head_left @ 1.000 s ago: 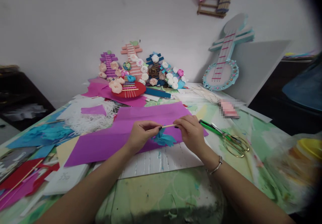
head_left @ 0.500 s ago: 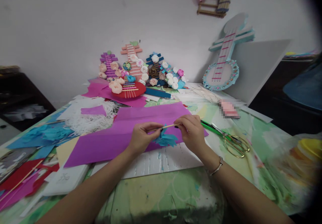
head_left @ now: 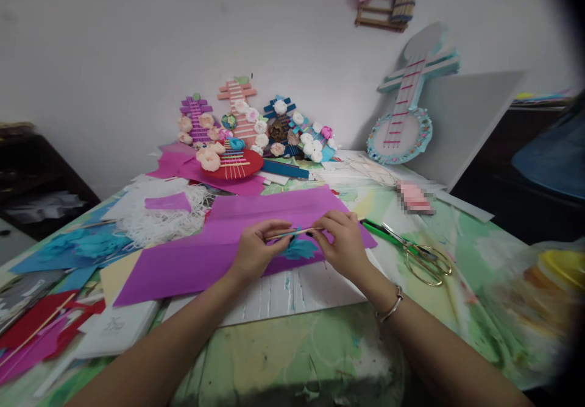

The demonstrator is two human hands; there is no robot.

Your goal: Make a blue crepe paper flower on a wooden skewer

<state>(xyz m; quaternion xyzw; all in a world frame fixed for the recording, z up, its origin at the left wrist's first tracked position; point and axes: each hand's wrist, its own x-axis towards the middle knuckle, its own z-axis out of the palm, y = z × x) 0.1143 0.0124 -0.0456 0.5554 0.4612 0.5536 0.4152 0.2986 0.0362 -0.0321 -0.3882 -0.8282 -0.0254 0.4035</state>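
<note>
A thin wooden stick [head_left: 300, 231] lies level between my two hands, over a large purple sheet [head_left: 183, 267]. My left hand [head_left: 256, 248] pinches its left part, and my right hand [head_left: 340, 242] pinches the right end. From the stick hangs a piece of blue crepe paper [head_left: 299, 249], gathered at its top and flared at the bottom. Partly under the purple sheet is a white board [head_left: 274, 300] with glossy streaks on it.
Gold-handled scissors [head_left: 427, 264] and a green cutter [head_left: 377, 229] lie right of my hands. Decorated paper instruments [head_left: 242, 114] stand by the wall. At left are white shreds [head_left: 155, 224], blue crepe paper [head_left: 91, 242] and a white box [head_left: 119, 328].
My right hand has shifted slightly left and down. The stick now shows across my left fingers, and the blue paper has moved a little left and up.
</note>
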